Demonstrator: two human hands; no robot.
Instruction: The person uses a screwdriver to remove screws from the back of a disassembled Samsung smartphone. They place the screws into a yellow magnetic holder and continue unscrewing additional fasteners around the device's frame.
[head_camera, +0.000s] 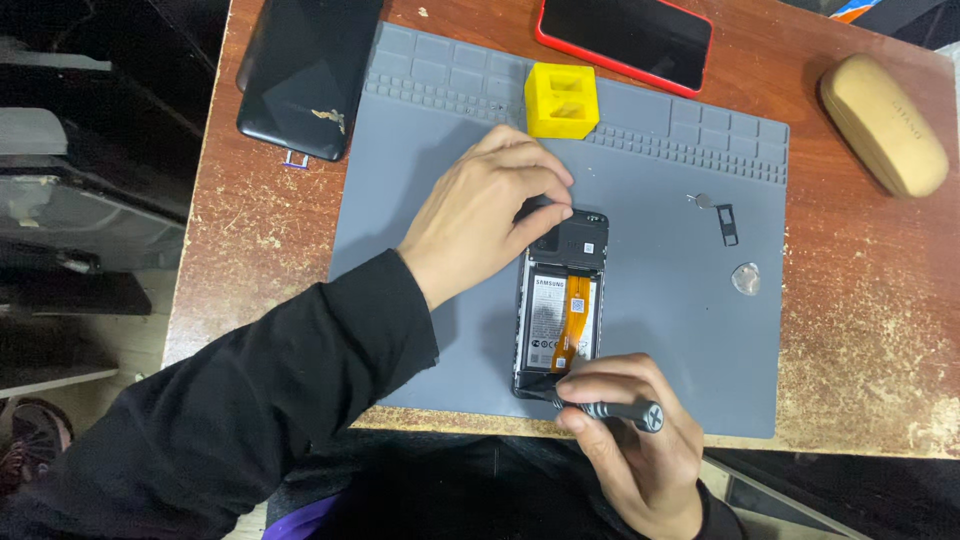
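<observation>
An opened phone (563, 300) lies back-up on the grey work mat (660, 330), its battery and an orange flex cable exposed. My left hand (482, 215) rests on the phone's top end, fingers pressing its upper edge. My right hand (625, 440) grips a small dark screwdriver (610, 408) with its tip at the phone's bottom edge.
A yellow plastic block (562, 99) stands at the mat's far edge. A black phone back cover (305, 70) lies at the far left, a red-cased phone (625, 38) at the back. A SIM tray (727, 223) and a clear pick (746, 278) sit right; a tan case (884, 124) far right.
</observation>
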